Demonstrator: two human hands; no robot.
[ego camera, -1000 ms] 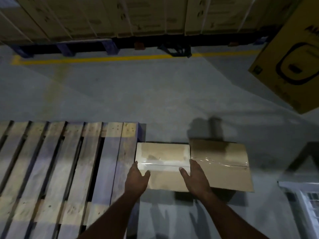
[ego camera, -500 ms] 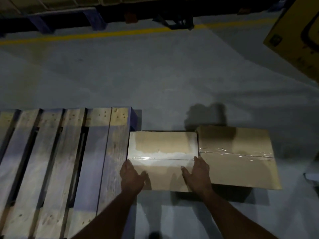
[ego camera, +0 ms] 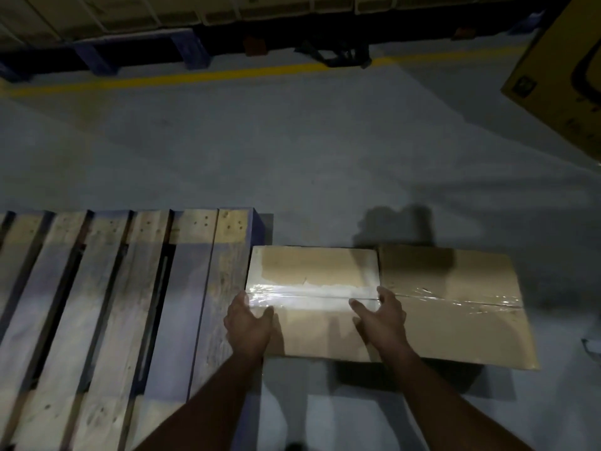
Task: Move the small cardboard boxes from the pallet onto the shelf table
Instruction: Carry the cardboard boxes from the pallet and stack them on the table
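We gripped taped cardboard box [ego camera: 312, 297] beside pallet [ego camera: 130, 304]: left hand [ego camera: 248, 323], right hand [ego camera: 382, 317], fingers seemingly curled over side edges.

Wooden pallet [ego camera: 113, 320] cut off by the left and bottom edges. Yellow carton [ego camera: 562, 70] at upper right cropped by the frame, print unreadable. Stacked cartons [ego camera: 162, 11] along the top cut off above. Fingers [ego camera: 242, 299] of the left hand [ego camera: 248, 323] hidden past the near box [ego camera: 312, 288] side. Small object [ego camera: 590, 346] at right edge too dark to identify.
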